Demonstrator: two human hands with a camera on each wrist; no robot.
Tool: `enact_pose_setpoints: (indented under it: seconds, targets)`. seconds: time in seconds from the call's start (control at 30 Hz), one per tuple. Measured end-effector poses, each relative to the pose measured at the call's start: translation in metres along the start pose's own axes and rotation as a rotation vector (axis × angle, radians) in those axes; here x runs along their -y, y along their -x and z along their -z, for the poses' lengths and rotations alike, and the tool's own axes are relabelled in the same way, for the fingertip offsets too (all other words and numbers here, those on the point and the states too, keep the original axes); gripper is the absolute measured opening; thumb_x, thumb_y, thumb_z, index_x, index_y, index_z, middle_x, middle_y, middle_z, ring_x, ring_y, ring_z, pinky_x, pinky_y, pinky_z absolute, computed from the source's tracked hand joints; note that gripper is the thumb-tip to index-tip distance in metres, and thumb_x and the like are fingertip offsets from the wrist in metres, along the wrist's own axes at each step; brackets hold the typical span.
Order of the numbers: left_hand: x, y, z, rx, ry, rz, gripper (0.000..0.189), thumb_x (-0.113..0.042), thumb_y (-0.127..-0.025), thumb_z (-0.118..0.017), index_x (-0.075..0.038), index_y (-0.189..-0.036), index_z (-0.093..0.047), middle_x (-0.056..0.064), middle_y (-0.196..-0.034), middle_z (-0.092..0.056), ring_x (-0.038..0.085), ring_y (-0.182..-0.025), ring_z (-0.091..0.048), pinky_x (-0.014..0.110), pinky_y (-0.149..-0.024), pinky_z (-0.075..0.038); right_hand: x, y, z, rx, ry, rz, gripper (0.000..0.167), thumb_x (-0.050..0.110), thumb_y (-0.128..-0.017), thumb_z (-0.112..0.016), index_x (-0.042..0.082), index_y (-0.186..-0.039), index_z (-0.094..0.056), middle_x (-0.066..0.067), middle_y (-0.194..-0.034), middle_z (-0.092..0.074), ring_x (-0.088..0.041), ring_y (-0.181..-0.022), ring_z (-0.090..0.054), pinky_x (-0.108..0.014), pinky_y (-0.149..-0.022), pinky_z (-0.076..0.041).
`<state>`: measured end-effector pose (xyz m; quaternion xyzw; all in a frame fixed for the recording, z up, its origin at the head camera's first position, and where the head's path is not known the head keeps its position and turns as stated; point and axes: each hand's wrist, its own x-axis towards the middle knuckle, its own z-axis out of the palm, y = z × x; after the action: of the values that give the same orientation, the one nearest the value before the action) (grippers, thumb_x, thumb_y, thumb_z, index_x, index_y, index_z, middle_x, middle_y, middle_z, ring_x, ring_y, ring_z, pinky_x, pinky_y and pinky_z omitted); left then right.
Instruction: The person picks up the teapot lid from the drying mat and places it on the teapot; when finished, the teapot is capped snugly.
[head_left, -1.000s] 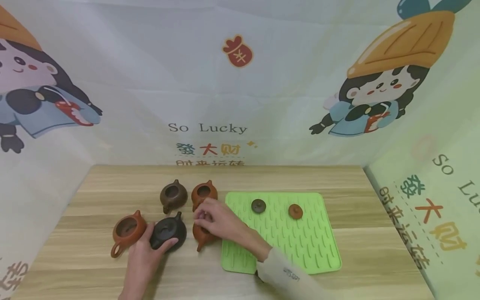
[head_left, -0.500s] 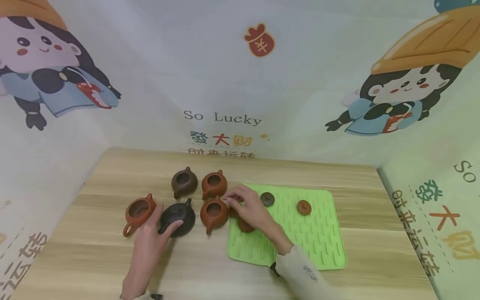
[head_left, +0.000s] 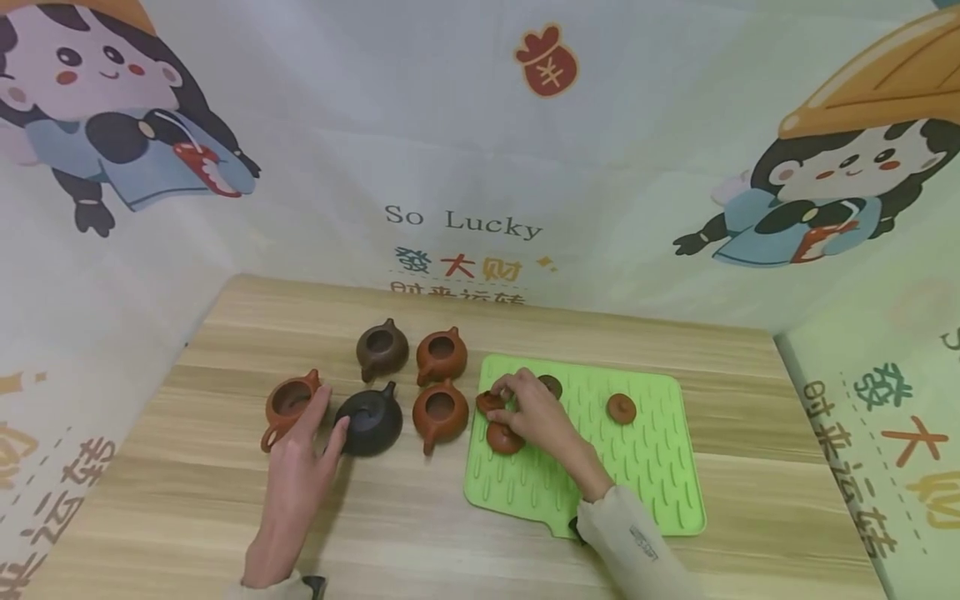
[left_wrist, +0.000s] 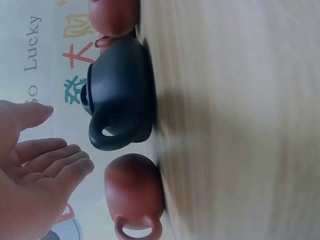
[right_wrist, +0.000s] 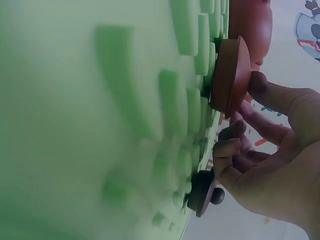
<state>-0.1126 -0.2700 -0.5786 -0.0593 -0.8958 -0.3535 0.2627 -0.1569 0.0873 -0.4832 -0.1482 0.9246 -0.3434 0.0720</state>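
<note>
In the head view my left hand [head_left: 300,454] lies near the black teapot [head_left: 369,422] and an orange-brown teapot [head_left: 290,402]. Its fingers are extended, and the left wrist view shows them apart from both pots. A lid sits on the black teapot. Over the mat's left edge, my right hand [head_left: 536,412] has thumb and fingertips around a reddish-brown teapot lid [head_left: 489,402]; in the right wrist view the contact is mostly hidden behind another reddish lid [right_wrist: 232,77]. That second lid [head_left: 504,439] rests just in front on the mat.
A dark brown teapot [head_left: 382,350] and two orange-brown teapots, one behind [head_left: 442,357] and one in front [head_left: 440,414], stand lidless left of the green ridged mat [head_left: 600,483]. A dark lid [head_left: 551,385] and an orange-brown lid [head_left: 621,408] lie on the mat.
My right hand has moved right, from above the orange-brown teapots to a lid on the mat. My left hand has loosened from the black teapot. The head view has shifted.
</note>
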Motion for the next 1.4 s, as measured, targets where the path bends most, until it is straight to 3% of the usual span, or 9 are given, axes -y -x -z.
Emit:
enact_pose_setpoints:
  seconds: [0.2, 0.43, 0.67, 0.77, 0.9, 1.07, 1.17, 1.23, 1.4]
  targets:
    - [0.000, 0.004, -0.001, 0.001, -0.009, -0.001, 0.061, -0.010, -0.101, -0.080, -0.008, -0.158, -0.059, 0.023, -0.148, -0.068, 0.050, -0.105, -0.077, 0.063, -0.079, -0.062, 0.003, -0.003, 0.001, 0.014, -0.004, -0.063, 0.042, 0.020, -0.094, -0.091, 0.003, -0.126, -0.069, -0.007, -0.105, -0.062, -0.020, -0.094, -0.058, -0.041, -0.084, -0.054]
    - [-0.002, 0.007, 0.000, -0.012, -0.016, 0.013, 0.060, -0.008, -0.100, -0.080, -0.006, -0.157, -0.060, 0.023, -0.150, -0.067, 0.050, -0.119, -0.073, 0.065, -0.086, -0.061, 0.005, -0.007, 0.000, 0.072, 0.057, -0.060, 0.034, 0.027, -0.097, -0.088, 0.001, -0.115, -0.076, -0.008, -0.106, -0.067, -0.022, -0.099, -0.063, -0.045, -0.091, -0.057]
    - [-0.001, 0.009, 0.000, -0.009, -0.018, 0.023, 0.060, -0.009, -0.102, -0.079, -0.005, -0.158, -0.058, 0.023, -0.153, -0.065, 0.050, -0.122, -0.072, 0.064, -0.087, -0.061, 0.008, -0.009, -0.007, 0.045, 0.159, -0.004, 0.035, 0.031, -0.098, -0.087, 0.006, -0.114, -0.069, -0.006, -0.101, -0.067, -0.022, -0.091, -0.065, -0.043, -0.074, -0.057]
    - [0.000, 0.009, 0.000, -0.004, -0.018, 0.032, 0.060, -0.010, -0.103, -0.078, -0.006, -0.159, -0.057, 0.022, -0.154, -0.064, 0.048, -0.125, -0.071, 0.063, -0.091, -0.061, 0.011, -0.010, -0.008, 0.014, 0.169, 0.019, 0.035, 0.025, -0.096, -0.088, 0.005, -0.114, -0.066, -0.008, -0.100, -0.068, -0.024, -0.090, -0.067, -0.044, -0.072, -0.058]
    - [0.002, 0.010, -0.001, -0.006, -0.017, 0.041, 0.061, -0.011, -0.103, -0.079, -0.007, -0.160, -0.057, 0.021, -0.155, -0.064, 0.047, -0.127, -0.071, 0.062, -0.094, -0.060, 0.019, -0.010, -0.002, -0.018, 0.179, -0.002, 0.037, 0.012, -0.094, -0.088, 0.000, -0.121, -0.066, -0.015, -0.111, -0.070, -0.033, -0.103, -0.071, -0.050, -0.083, -0.062]
    - [0.005, 0.010, -0.001, -0.026, -0.019, 0.029, 0.062, -0.009, -0.102, -0.080, -0.007, -0.160, -0.057, 0.021, -0.154, -0.064, 0.046, -0.129, -0.070, 0.061, -0.098, -0.059, 0.024, -0.014, 0.005, -0.053, 0.401, 0.026, 0.028, 0.002, -0.094, -0.081, -0.003, -0.116, -0.064, -0.019, -0.108, -0.064, -0.036, -0.100, -0.064, -0.047, -0.071, -0.062]
    - [0.004, 0.009, 0.000, -0.033, -0.022, 0.016, 0.062, -0.008, -0.101, -0.080, -0.006, -0.159, -0.058, 0.021, -0.154, -0.065, 0.045, -0.128, -0.071, 0.060, -0.096, -0.059, 0.029, -0.019, 0.005, -0.043, 0.551, 0.073, 0.018, -0.002, -0.096, -0.075, -0.004, -0.109, -0.062, -0.021, -0.104, -0.061, -0.036, -0.093, -0.061, -0.042, -0.062, -0.059]
    - [0.004, 0.008, -0.001, -0.030, -0.023, 0.014, 0.062, -0.008, -0.101, -0.080, -0.006, -0.159, -0.058, 0.020, -0.154, -0.065, 0.045, -0.127, -0.072, 0.059, -0.096, -0.060, 0.032, -0.022, 0.004, -0.014, 0.593, 0.099, 0.018, -0.003, -0.095, -0.075, -0.003, -0.109, -0.064, -0.022, -0.105, -0.061, -0.037, -0.093, -0.062, -0.041, -0.064, -0.060]
    - [0.005, 0.009, -0.002, -0.019, -0.031, 0.033, 0.063, -0.008, -0.102, -0.079, -0.007, -0.161, -0.056, 0.018, -0.156, -0.064, 0.043, -0.131, -0.069, 0.058, -0.100, -0.058, 0.035, -0.026, 0.002, 0.087, 0.494, 0.119, 0.031, 0.009, -0.091, -0.091, 0.002, -0.110, -0.068, -0.017, -0.107, -0.058, -0.034, -0.094, -0.059, -0.045, -0.075, -0.060]
